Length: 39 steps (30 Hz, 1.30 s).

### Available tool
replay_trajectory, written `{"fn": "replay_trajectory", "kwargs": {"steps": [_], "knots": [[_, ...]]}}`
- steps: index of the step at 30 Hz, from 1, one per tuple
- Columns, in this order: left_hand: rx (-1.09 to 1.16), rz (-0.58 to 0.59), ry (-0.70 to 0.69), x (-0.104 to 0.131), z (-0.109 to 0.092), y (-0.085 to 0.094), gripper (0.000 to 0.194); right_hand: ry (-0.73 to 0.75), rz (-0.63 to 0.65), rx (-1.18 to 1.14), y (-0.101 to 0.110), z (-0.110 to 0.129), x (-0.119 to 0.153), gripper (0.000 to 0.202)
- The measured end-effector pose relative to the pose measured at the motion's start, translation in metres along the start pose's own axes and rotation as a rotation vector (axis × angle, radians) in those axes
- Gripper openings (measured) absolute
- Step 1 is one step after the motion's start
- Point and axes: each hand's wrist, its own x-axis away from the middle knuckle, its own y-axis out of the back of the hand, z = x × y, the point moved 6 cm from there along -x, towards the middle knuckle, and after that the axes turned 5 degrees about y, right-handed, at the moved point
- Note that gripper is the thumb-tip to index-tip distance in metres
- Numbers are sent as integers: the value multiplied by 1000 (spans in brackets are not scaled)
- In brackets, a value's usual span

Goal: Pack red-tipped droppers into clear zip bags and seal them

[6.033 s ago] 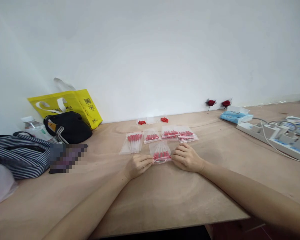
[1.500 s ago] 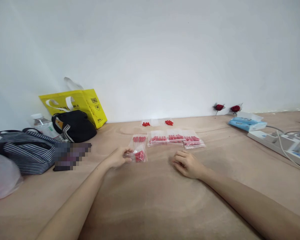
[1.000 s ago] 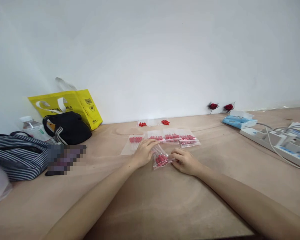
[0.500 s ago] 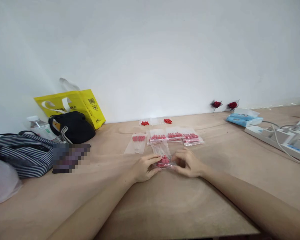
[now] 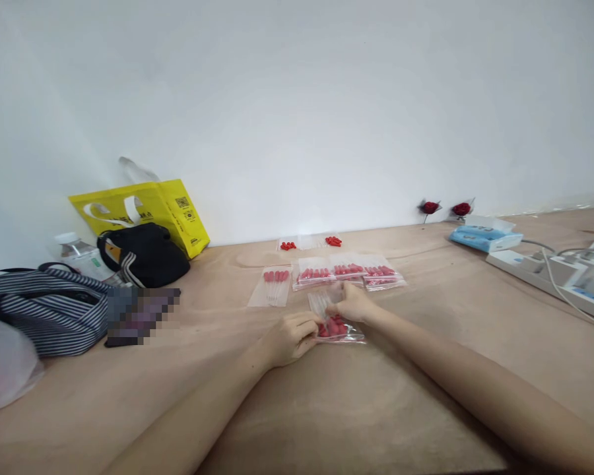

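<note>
In front of me a clear zip bag [image 5: 344, 335] holds several red-headed sticks, their heads toward me. My left hand [image 5: 294, 336] pinches the bag's near left corner, fingers closed. My right hand [image 5: 351, 303] lies over the bag's upper right part, with thumb and fingertips on it; whether they grip the plastic or a stick under it I cannot make out. Just beyond, several filled zip bags [image 5: 349, 272] with red heads lie overlapping in a row. Left of them is a flat clear bag [image 5: 276, 287] with several more red-headed sticks.
Two small groups of red pieces [image 5: 333, 241] lie on clear plastic by the wall. To the left are a yellow bag [image 5: 178, 218], a black cap [image 5: 146, 254], a bottle [image 5: 79, 254] and a striped pouch [image 5: 54, 310]. Tissues [image 5: 485, 234], a power strip [image 5: 549, 270] and two red roses [image 5: 460, 210] are right.
My right hand has moved from the bag's near right corner up to its far right part. The bag has turned slightly and slid a little right. My left hand still holds its left corner.
</note>
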Motion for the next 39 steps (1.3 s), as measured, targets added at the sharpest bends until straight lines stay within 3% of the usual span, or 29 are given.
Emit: {"fn": "replay_trajectory", "kwargs": {"steps": [3, 7, 13, 15, 20, 25, 29, 39], "knots": [[26, 37, 89, -2, 2, 1, 13, -97, -77, 84, 12, -10, 8, 38], [78, 66, 162, -1, 5, 1, 6, -76, -101, -62, 24, -17, 19, 45], [90, 22, 92, -4, 3, 1, 24, -65, -11, -208, 35, -22, 36, 56], [85, 15, 55, -5, 1, 0, 18, 30, -33, -192, 44, -12, 41, 48], [79, -18, 12, -6, -2, -1, 12, 466, 20, -82, 55, 35, 58, 39], [56, -40, -6, -5, -4, 1, 11, 619, 94, 121, 48, 53, 68, 38], [40, -52, 2, -4, -3, -1, 13, 629, 53, 220, 45, 53, 69, 26], [37, -49, 13, -6, -6, 0, 15, 531, -15, 342, 38, 46, 66, 29]]}}
